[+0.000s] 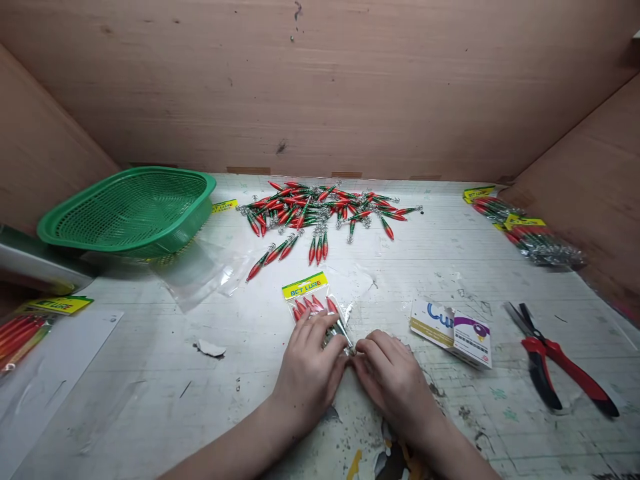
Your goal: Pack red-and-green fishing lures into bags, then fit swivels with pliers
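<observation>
A clear packet of fishing lures, topped by a yellow and green "BCT LURE" card, lies at the middle front with several red lures inside. Across its lower half rests my left hand, fingers curled over the plastic and thumb toward the right. At the packet's lower right corner my right hand pinches with thumb and fingertips, almost touching the left thumb. The packet's lower end is mostly hidden by both hands. Farther back is a pile of loose red and green lures with metal hooks.
A green plastic basket stands at the back left, with clear bags beside it. Filled lure packets lie at far right and far left. Right of my hands are a small box and red-handled pliers. Wooden walls enclose the table.
</observation>
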Motion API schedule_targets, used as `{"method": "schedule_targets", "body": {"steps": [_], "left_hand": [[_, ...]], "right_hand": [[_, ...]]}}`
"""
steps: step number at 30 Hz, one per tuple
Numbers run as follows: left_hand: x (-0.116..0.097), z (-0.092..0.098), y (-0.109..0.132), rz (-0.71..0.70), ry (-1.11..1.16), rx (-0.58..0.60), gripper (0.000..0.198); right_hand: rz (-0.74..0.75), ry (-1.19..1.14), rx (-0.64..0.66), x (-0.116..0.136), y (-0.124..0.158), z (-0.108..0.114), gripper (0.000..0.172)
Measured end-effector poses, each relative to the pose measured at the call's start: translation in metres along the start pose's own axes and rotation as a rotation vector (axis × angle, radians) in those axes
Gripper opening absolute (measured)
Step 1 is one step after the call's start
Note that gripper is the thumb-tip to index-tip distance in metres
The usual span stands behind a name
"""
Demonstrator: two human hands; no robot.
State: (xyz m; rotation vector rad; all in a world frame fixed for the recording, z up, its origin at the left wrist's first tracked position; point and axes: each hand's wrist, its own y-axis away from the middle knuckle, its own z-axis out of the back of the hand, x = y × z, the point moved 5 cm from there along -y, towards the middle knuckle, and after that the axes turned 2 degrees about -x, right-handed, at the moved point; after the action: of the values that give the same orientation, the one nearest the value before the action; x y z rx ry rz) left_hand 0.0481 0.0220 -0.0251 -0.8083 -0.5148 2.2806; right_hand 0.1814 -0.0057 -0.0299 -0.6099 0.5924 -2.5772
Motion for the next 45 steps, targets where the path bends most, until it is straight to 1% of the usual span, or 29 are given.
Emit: {"method": "schedule_targets", "body": {"steps": [2,5,8,12,20,26,32,36,40,45], "left_hand": [[0.002,-0.003,0.002,0.037,0.03,0.055,0.014],[0.002,-0.006,0.003,0.046,0.043,0.083,0.02],[0.001,-0.006,0.001,0.057,0.016,0.072,0.019],[-0.002,-0.006,-0.004,0.11,-0.002,0.057,0.017],[-0.001,-0.009,-0.006,0.227,0.012,0.122,0.021],[0.005,-0.01,-0.006,0.307,0.053,0.069,0.029],[0.006,-0.012,-0.006,0.329,0.077,0.039,0.042],[0.006,-0.013,-0.006,0.35,0.058,0.043,0.049],[0.006,-0.015,-0.005,0.346,0.034,0.068,0.052],[0.003,-0.014,-0.006,0.323,0.031,0.079,0.05]], "right_hand": [[-0.006,0.0,0.006,-0.001,0.001,-0.002,0.015],[-0.006,0.001,0.008,-0.002,0.002,-0.002,0.013],[-0.001,-0.006,0.006,-0.002,0.001,-0.003,0.013],[-0.002,-0.018,-0.004,-0.002,0.001,-0.003,0.013],[-0.03,0.009,-0.029,-0.001,0.002,-0.005,0.009],[-0.041,0.021,-0.039,0.001,0.001,-0.007,0.008],[-0.045,0.018,-0.022,0.004,0.0,-0.006,0.011],[-0.064,0.015,-0.016,0.005,0.001,-0.008,0.012],[-0.087,0.017,-0.03,0.005,0.001,-0.007,0.009],[-0.093,0.0,-0.038,0.002,-0.001,-0.006,0.011]]}}
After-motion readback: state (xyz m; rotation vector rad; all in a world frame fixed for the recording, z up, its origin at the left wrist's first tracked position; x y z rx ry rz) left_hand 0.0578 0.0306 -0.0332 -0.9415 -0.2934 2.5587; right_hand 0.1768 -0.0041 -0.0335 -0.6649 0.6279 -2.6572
